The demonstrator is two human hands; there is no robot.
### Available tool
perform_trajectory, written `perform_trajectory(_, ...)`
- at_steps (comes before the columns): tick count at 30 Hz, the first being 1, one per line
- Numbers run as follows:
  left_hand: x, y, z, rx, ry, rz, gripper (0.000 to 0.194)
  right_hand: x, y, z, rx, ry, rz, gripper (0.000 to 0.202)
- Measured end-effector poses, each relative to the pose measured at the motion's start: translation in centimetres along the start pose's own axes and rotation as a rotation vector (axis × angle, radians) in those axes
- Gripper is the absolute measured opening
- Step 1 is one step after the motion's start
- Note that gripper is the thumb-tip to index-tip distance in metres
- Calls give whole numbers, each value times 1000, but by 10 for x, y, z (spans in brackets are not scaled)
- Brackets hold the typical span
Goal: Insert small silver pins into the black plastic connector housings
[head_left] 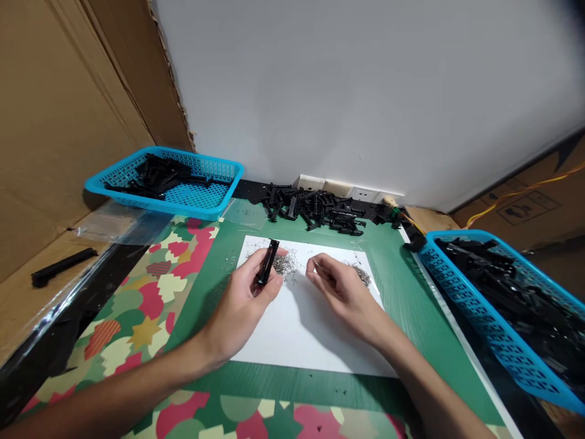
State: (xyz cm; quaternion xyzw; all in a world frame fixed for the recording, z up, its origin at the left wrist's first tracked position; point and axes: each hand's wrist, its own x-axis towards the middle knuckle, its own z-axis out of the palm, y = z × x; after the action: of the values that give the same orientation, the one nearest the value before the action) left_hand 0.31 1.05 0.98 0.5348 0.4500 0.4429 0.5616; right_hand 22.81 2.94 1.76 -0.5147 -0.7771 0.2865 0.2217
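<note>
Between the thumb and fingers of my left hand (240, 308) stands a narrow black plastic part (269, 261), tilted slightly to the right. My right hand (345, 292) is held to the right of it, thumb and fingertips pinched together; anything between them is too small to make out. Both hands are above a white sheet (292, 332). Behind my left hand lies a loose pile of tiny bent metal wire pieces (287, 264). A second pile of small metal pieces (364, 275) is partly hidden behind my right hand.
Many black parts (315, 207) are heaped at the back by the wall sockets. A blue basket (196, 198) with black parts stands back left; another blue basket (503, 341), fuller, stands right. One long black part (64, 266) lies far left on cardboard. A yellow cable (512, 204) runs right.
</note>
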Motion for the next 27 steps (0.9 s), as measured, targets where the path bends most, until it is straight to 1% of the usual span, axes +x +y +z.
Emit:
perform_trajectory(3,0,-1,0,59,37,23,28,3,0,4,-76,6,71,14)
perform_trajectory(7,1,0,0,72,43,26,24,6,1,15,-170,4,137,15)
perform_trajectory(12,0,1,0,82,24,14,22,7,-2,22,-256,-22,106,17)
perform_trajectory(14,0,0,0,88,21,12,22,6,-5,22,-309,-46,87,19)
perform_trajectory(16,1,-1,0,94,22,10,22,5,-7,21,-301,-66,70,19)
perform_trajectory(18,1,-2,0,110,26,17,21,3,-9,16,-190,-71,50,16)
perform_trajectory(21,3,-2,0,122,16,17,22,1,-13,7,152,-69,33,18)
perform_trajectory(24,2,1,1,84,-48,-10,26,1,-18,1,517,-53,18,25)
perform_trajectory(27,-1,4,4,33,-113,-8,29,2,-21,3,704,-39,22,29)
